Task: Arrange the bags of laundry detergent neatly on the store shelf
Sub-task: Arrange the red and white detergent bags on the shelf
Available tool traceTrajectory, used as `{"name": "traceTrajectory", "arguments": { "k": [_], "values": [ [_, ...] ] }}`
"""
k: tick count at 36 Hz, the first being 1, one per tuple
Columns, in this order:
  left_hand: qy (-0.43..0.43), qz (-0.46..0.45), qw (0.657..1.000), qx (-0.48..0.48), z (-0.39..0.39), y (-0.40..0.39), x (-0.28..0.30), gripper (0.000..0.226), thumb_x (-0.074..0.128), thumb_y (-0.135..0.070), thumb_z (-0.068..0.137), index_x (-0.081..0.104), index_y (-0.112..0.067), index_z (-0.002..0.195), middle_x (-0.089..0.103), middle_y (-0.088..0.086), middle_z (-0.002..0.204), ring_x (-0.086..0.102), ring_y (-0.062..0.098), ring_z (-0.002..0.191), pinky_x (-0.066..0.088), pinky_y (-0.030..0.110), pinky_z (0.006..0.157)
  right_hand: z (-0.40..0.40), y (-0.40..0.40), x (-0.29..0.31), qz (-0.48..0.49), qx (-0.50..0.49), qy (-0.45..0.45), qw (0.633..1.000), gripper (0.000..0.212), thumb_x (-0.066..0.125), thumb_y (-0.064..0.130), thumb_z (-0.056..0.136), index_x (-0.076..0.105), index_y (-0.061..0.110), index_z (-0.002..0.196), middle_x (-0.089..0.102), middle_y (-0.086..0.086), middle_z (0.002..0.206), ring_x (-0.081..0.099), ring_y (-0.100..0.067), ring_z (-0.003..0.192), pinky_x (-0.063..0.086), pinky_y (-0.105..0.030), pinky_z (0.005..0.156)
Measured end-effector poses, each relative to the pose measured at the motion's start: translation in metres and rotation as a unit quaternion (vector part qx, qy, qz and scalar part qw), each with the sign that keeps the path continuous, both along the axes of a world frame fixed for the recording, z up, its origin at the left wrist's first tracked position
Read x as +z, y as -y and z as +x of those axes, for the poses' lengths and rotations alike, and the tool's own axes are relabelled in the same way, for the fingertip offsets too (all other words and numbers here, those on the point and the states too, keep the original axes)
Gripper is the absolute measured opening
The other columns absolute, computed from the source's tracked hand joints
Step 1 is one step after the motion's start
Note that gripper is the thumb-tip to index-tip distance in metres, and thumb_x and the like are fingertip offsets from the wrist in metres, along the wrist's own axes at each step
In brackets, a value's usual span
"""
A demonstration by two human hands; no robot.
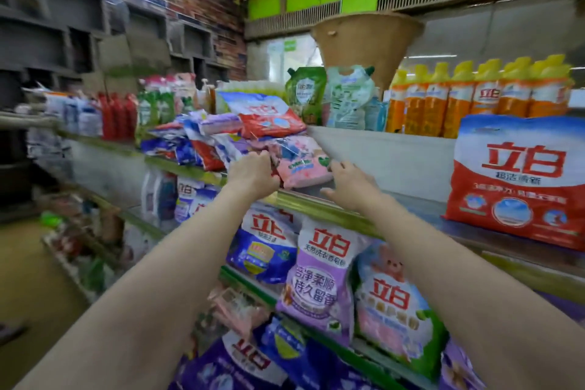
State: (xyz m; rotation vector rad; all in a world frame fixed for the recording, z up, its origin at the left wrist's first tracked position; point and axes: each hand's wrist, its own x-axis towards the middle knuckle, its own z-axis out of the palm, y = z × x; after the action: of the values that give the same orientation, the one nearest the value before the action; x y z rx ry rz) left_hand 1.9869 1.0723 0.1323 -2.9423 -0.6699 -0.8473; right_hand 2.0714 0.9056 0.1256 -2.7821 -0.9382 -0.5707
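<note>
The pink detergent bag (305, 165) lay flat at the front edge of the middle shelf (319, 199), at the bottom of a slumped heap of bags (221, 136) spreading toward ten o'clock, so I judged the best move was to draw it squarely toward the bare shelf at three o'clock, supporting both ends so the heap above would not slide. My left hand (253, 172) had its fingers curled round the bag's left end. My right hand (346, 184), fingers spread and relaxed, touched its right corner, both arms outstretched toward twelve o'clock.
</note>
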Motion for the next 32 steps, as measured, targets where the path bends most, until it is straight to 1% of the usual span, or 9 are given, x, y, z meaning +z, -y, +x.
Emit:
{"name": "traceTrajectory", "arguments": {
  "k": [3, 9, 12, 15, 20, 24, 27, 29, 32],
  "values": [
    [0.008, 0.005, 1.0, -0.002, 0.009, -0.022, 0.004, 0.044, 0.053, -0.036, 0.088, 0.049, -0.006, 0.12, 0.058, 0.015, 0.119, 0.057, 0.033, 0.11, 0.046, 0.038, 0.084, 0.013, -0.025, 0.004, 0.003, 0.009, -0.004, 1.0, 0.066, 0.053, 0.042, 0.091, 0.027, 0.013, 0.145, 0.034, -0.012, 0.146, 0.036, -0.03, 0.133, 0.037, -0.045, 0.106],
    [0.024, -0.001, 1.0, 0.008, 0.037, -0.076, 0.022, 0.046, 0.053, -0.039, 0.089, 0.049, -0.007, 0.121, 0.055, 0.015, 0.124, 0.054, 0.033, 0.115, 0.044, 0.038, 0.084, 0.045, -0.081, 0.018, 0.023, 0.014, -0.002, 1.0, 0.06, 0.055, 0.042, 0.09, 0.036, 0.014, 0.138, 0.035, -0.012, 0.144, 0.036, -0.03, 0.133, 0.035, -0.046, 0.107],
    [0.03, -0.014, 0.999, 0.012, 0.055, -0.102, 0.029, 0.046, 0.052, -0.041, 0.09, 0.049, -0.008, 0.121, 0.055, 0.013, 0.124, 0.054, 0.032, 0.114, 0.042, 0.035, 0.078, 0.064, -0.107, 0.024, 0.034, 0.028, 0.019, 0.999, 0.055, 0.055, 0.043, 0.089, 0.041, 0.011, 0.133, 0.04, -0.013, 0.139, 0.039, -0.03, 0.129, 0.038, -0.045, 0.104],
    [0.025, -0.016, 1.0, 0.009, 0.074, -0.124, 0.032, 0.048, 0.054, -0.045, 0.089, 0.049, -0.009, 0.122, 0.056, 0.011, 0.126, 0.054, 0.03, 0.115, 0.044, 0.036, 0.082, 0.082, -0.129, 0.028, 0.034, 0.026, 0.024, 0.999, 0.051, 0.054, 0.043, 0.089, 0.044, 0.011, 0.127, 0.045, -0.014, 0.134, 0.042, -0.032, 0.125, 0.04, -0.046, 0.102],
    [0.022, -0.014, 1.0, 0.005, 0.105, -0.151, 0.036, 0.046, 0.057, -0.041, 0.087, 0.05, -0.009, 0.119, 0.058, 0.012, 0.123, 0.055, 0.031, 0.113, 0.046, 0.039, 0.082, 0.108, -0.156, 0.036, 0.036, 0.014, 0.017, 0.999, 0.053, 0.048, 0.045, 0.093, 0.039, 0.01, 0.131, 0.041, -0.015, 0.137, 0.04, -0.032, 0.127, 0.038, -0.048, 0.103],
    [0.012, -0.02, 1.0, 0.013, 0.129, -0.167, 0.038, 0.048, 0.056, -0.043, 0.086, 0.049, -0.009, 0.12, 0.058, 0.012, 0.124, 0.055, 0.033, 0.114, 0.045, 0.043, 0.089, 0.133, -0.171, 0.041, 0.031, 0.011, 0.009, 0.999, 0.057, 0.044, 0.046, 0.095, 0.034, 0.009, 0.137, 0.037, -0.014, 0.141, 0.035, -0.032, 0.131, 0.035, -0.05, 0.105],
    [0.03, -0.022, 0.999, 0.016, 0.146, -0.178, 0.041, 0.048, 0.053, -0.044, 0.087, 0.051, -0.007, 0.118, 0.058, 0.014, 0.122, 0.054, 0.033, 0.114, 0.045, 0.043, 0.09, 0.152, -0.179, 0.045, 0.039, 0.014, 0.011, 0.999, 0.055, 0.044, 0.043, 0.096, 0.034, 0.01, 0.138, 0.035, -0.013, 0.144, 0.032, -0.032, 0.133, 0.034, -0.05, 0.106],
    [0.04, -0.026, 0.999, 0.018, 0.159, -0.186, 0.043, 0.048, 0.05, -0.046, 0.089, 0.055, -0.005, 0.113, 0.06, 0.016, 0.119, 0.055, 0.034, 0.112, 0.045, 0.042, 0.088, 0.163, -0.185, 0.047, 0.04, 0.015, 0.005, 0.999, 0.055, 0.043, 0.044, 0.096, 0.034, 0.01, 0.139, 0.033, -0.012, 0.144, 0.032, -0.031, 0.133, 0.034, -0.05, 0.106],
    [0.042, -0.057, 0.997, 0.03, 0.179, -0.196, 0.046, 0.058, 0.044, -0.054, 0.091, 0.059, -0.001, 0.112, 0.059, 0.019, 0.119, 0.054, 0.036, 0.112, 0.046, 0.043, 0.088, 0.182, -0.193, 0.049, 0.045, 0.017, -0.004, 0.999, 0.053, 0.041, 0.044, 0.097, 0.035, 0.01, 0.138, 0.035, -0.013, 0.142, 0.034, -0.031, 0.132, 0.034, -0.048, 0.105]
  ]
}}
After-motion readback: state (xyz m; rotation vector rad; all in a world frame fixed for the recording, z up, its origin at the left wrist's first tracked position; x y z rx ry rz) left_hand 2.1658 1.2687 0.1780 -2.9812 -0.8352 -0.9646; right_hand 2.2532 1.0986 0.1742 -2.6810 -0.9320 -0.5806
